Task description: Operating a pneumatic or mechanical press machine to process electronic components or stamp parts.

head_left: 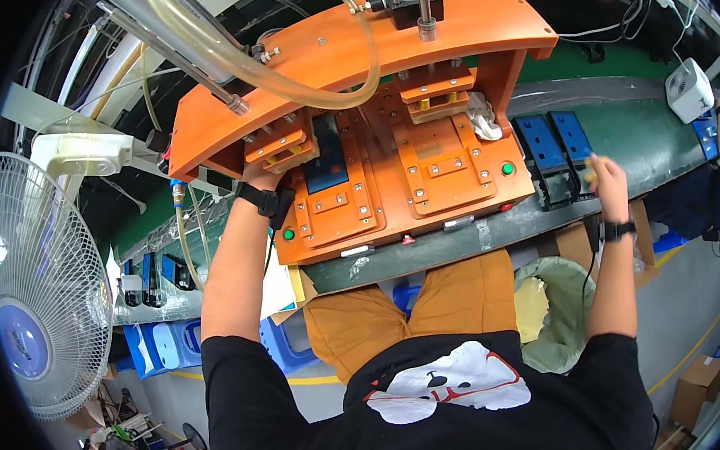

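Standing at far left, a white pedestal fan (39, 284) faces the bench. Beside it, the left hand (259, 178) reaches up under the left edge of the orange press fixture (413, 35); its fingers are hidden by the fixture's overhang, so cannot tell how far they are open or whether they hold anything. A black wrist strap (267, 203) sits on that forearm. Just right of the hand, a dark flat panel (325, 153) lies in the left nest of the fixture, with a green button (289, 234) below it. Right nest (444, 163) holds only orange plates; a second green button (507, 168) is at its right. Two blue-and-black trays (553, 155) lie on the green belt (649, 130) beside the fixture. Right hand (608, 182) is at the trays' right edge, fingers curled about a small yellowish piece (594, 168), touching the nearer tray.
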Tool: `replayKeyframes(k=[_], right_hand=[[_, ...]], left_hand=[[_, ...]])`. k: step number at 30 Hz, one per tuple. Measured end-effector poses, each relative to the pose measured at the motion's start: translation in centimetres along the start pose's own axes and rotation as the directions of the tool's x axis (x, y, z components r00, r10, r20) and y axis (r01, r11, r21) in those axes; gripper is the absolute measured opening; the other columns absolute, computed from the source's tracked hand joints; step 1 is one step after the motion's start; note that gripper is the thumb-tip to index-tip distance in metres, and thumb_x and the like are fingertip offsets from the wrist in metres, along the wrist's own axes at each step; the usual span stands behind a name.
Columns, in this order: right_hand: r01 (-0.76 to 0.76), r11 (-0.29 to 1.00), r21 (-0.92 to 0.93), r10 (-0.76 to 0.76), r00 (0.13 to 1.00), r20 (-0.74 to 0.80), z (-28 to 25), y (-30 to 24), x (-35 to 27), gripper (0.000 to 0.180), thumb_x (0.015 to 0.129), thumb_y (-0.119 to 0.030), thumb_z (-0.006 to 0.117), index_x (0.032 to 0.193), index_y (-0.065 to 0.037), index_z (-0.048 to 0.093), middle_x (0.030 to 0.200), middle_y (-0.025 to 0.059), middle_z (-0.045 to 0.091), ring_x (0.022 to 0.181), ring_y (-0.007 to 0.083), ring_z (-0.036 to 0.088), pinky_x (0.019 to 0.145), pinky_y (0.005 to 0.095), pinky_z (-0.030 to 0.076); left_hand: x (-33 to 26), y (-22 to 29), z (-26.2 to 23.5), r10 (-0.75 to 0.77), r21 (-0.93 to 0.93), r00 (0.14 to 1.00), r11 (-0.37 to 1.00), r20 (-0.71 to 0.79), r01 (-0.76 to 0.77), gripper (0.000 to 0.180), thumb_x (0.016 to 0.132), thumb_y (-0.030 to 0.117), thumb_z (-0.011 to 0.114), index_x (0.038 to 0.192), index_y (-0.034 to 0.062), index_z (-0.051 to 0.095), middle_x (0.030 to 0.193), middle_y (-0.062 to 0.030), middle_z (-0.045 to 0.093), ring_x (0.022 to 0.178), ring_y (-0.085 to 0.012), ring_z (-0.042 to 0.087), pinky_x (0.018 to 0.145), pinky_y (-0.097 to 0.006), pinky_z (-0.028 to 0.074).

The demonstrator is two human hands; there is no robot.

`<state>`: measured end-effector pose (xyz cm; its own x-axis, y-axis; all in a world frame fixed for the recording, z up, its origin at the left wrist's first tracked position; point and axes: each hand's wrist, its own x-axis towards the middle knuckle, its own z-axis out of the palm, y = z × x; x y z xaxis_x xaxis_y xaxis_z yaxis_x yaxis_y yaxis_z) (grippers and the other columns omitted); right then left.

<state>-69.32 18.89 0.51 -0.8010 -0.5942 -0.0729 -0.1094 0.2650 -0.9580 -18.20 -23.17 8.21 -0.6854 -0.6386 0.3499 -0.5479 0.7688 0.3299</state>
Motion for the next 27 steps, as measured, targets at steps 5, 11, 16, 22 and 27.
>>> replayKeyframes(k=[5,11,16,22,27], right_hand=[[0.12,0.975,-0.187,-0.065,0.959,0.277,7.9,-6.5,10.5,0.034,0.099,-0.037,0.072,0.104,-0.003,0.075,0.082,-0.001,0.068,0.061,0.0056,0.051,0.056,0.0221,0.04],[0.202,0.721,-0.663,0.02,0.95,0.311,18.1,-8.0,24.2,0.04,0.1,-0.04,0.067,0.116,-0.004,0.072,0.099,0.0102,0.074,0.077,0.0203,0.066,0.071,0.0335,0.052],[0.263,0.476,-0.839,0.009,0.953,0.304,21.4,-6.5,30.1,0.04,0.1,-0.038,0.065,0.124,-0.006,0.068,0.105,0.0149,0.074,0.085,0.0269,0.067,0.077,0.0383,0.053],[0.265,0.351,-0.898,-0.022,0.961,0.275,21.1,-6.4,32.1,0.042,0.101,-0.036,0.062,0.132,-0.008,0.064,0.113,0.0206,0.073,0.094,0.0349,0.069,0.084,0.0441,0.054],[0.218,0.396,-0.892,-0.077,0.976,0.204,16.0,-6.3,31.4,0.045,0.101,-0.034,0.06,0.139,-0.01,0.06,0.119,0.0254,0.073,0.102,0.0415,0.071,0.09,0.0488,0.055]], left_hand=[[-0.6,0.4,-0.2,-0.037,-0.149,0.999,0.988,0.0,0.036,0.042,0.112,0.024,0.045,0.152,0.011,0.043,0.154,-0.0096,0.051,0.142,-0.0239,0.049,0.119,-0.038,0.042],[-1.2,1.6,-0.4,-0.11,-0.676,0.989,0.722,0.097,0.147,0.042,0.114,0.026,0.041,0.154,0.0122,0.04,0.157,-0.0094,0.048,0.144,-0.0234,0.047,0.121,-0.039,0.04],[-1.6,2.7,-0.6,-0.14,-0.822,0.975,0.526,0.172,0.22,0.043,0.115,0.027,0.038,0.155,0.0133,0.039,0.159,-0.0093,0.046,0.146,-0.0231,0.045,0.123,-0.039,0.039],[-0.6,1.9,0.1,-0.16,-0.688,0.987,0.719,-0.019,0.103,0.046,0.107,0.025,0.056,0.15,0.0111,0.046,0.147,-0.0119,0.057,0.133,-0.0245,0.058,0.111,-0.038,0.049],[-1.4,3.3,-1.3,-0.199,-0.012,0.98,0.98,0.004,0.199,0.042,0.092,0.02,0.074,0.132,0.0084,0.065,0.135,-0.0209,0.065,0.123,-0.0402,0.062,0.105,-0.04,0.051]])
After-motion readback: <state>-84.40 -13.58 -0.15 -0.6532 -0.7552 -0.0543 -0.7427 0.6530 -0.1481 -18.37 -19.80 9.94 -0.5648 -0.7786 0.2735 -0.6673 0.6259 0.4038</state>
